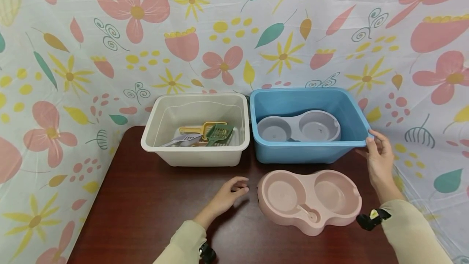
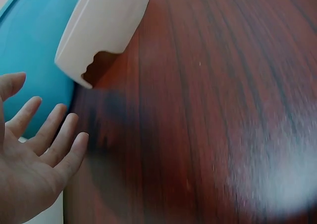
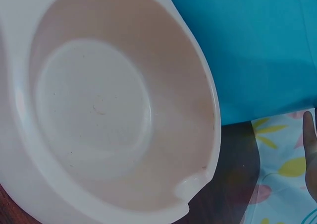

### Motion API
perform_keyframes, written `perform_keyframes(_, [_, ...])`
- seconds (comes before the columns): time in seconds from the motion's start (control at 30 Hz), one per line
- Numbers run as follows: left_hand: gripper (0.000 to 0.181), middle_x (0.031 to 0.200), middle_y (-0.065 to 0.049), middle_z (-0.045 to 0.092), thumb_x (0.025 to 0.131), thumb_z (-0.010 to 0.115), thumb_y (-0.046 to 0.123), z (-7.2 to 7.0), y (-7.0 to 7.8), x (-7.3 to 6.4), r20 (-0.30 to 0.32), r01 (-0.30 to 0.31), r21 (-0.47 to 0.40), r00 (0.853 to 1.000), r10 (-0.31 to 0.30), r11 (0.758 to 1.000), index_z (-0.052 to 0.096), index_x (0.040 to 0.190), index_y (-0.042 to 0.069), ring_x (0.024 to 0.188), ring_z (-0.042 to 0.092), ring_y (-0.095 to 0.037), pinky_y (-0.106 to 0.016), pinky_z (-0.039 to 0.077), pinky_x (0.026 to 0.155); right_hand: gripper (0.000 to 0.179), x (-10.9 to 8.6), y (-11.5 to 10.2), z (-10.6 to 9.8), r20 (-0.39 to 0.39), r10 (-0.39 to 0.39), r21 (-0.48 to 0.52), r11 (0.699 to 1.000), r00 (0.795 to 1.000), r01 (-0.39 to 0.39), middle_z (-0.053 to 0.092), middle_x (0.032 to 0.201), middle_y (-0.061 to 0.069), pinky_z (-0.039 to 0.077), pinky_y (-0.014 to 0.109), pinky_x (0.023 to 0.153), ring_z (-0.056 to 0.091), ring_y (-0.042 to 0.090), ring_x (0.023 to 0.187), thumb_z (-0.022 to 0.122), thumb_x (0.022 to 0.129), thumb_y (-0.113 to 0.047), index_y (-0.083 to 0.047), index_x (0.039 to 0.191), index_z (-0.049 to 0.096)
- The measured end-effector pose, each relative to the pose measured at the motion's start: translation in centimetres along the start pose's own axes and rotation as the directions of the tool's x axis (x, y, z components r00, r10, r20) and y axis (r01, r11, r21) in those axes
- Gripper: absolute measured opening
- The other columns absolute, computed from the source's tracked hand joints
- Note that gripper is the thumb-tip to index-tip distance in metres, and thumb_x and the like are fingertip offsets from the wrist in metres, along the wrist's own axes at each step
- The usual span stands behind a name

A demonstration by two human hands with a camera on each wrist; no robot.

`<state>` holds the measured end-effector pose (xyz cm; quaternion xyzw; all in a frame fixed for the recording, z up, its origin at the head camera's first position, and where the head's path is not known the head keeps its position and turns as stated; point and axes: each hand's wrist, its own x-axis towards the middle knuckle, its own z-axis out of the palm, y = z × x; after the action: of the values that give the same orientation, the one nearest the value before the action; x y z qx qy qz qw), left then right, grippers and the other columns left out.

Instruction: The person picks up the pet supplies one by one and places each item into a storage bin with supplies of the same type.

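Observation:
A pink double pet bowl [image 1: 309, 201] with a small spoon [image 1: 307, 212] in its front hollow sits on the table. My left hand [image 1: 228, 194] hovers left of that bowl, touching nothing, its fingers loosely spread in the left wrist view. On the right, my right hand [image 1: 381, 156] grips the front right rim corner of a blue tub [image 1: 293, 152]. Inside that tub lies a grey double pet bowl [image 1: 298, 127]. In the right wrist view the pink bowl [image 3: 94, 110] fills most of the picture, and only part of my right hand [image 3: 311, 154] shows.
A cream tub [image 1: 198, 157] stands left of the blue one, holding several litter scoops, among them a green scoop [image 1: 220, 133] and a yellow one [image 1: 190, 130]. Behind both tubs hangs a flowered cloth [image 1: 223, 31]. The dark wooden table [image 1: 154, 211] lies below.

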<state>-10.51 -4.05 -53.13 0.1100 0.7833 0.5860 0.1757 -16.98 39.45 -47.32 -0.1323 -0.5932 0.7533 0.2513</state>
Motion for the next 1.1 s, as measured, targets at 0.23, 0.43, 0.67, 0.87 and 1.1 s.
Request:
perform_keyframes(0.23, [0.040,0.124,-0.016,0.061,0.097,0.064,0.016,2.1,0.1,0.7,-0.006,0.045,-0.044,0.999,-0.045,0.998,0.057,0.135,0.006,0.104,0.060,-0.028,-0.039,0.050,0.079,0.030,0.1,0.0,0.1,-0.001,-0.029,0.030,0.999,1.000,0.029,0.051,0.097,0.006,0.055,0.020,0.061,0.056,0.011,0.079,0.057,0.098,0.000,-0.004,0.128,0.062])
perform_keyframes(0.43, [0.045,0.124,-0.019,0.059,0.095,0.067,0.018,3.7,0.5,1.0,-0.031,0.052,-0.063,0.998,-0.054,0.997,0.055,0.138,0.006,0.104,0.060,-0.029,-0.036,0.051,0.078,0.030,-0.1,0.0,0.2,-0.003,-0.050,0.024,0.998,0.999,0.050,0.051,0.097,0.007,0.055,0.020,0.061,0.055,0.011,0.080,0.058,0.098,-0.001,-0.004,0.127,0.063])
perform_keyframes(0.67, [0.047,0.124,-0.014,0.059,0.094,0.068,0.023,4.8,0.1,1.6,-0.052,0.080,-0.036,0.995,-0.081,0.996,0.056,0.137,0.008,0.105,0.060,-0.026,-0.038,0.051,0.085,0.030,-0.3,0.3,0.2,0.007,-0.058,0.030,0.998,0.998,0.058,0.054,0.102,0.009,0.055,0.019,0.061,0.057,0.011,0.082,0.058,0.098,-0.001,-0.003,0.127,0.063])
perform_keyframes(0.87, [0.049,0.122,-0.014,0.059,0.093,0.070,0.024,5.2,0.2,1.6,-0.084,0.109,-0.010,0.991,-0.109,0.994,0.056,0.136,0.007,0.100,0.059,-0.023,-0.037,0.049,0.085,0.030,-0.4,0.3,0.2,0.021,-0.057,0.052,0.997,0.998,0.055,0.054,0.103,0.009,0.055,0.020,0.061,0.057,0.012,0.084,0.058,0.098,-0.001,-0.003,0.128,0.062])
perform_keyframes(1.1, [0.051,0.111,-0.010,0.061,0.091,0.071,0.022,5.4,0.5,1.4,-0.080,0.128,-0.008,0.988,-0.128,0.992,0.055,0.136,0.006,0.092,0.060,-0.019,-0.032,0.052,0.078,0.030,-0.4,0.4,0.2,0.014,-0.050,0.048,0.998,0.999,0.050,0.053,0.103,0.009,0.055,0.020,0.062,0.057,0.012,0.085,0.056,0.099,-0.002,-0.003,0.128,0.062])
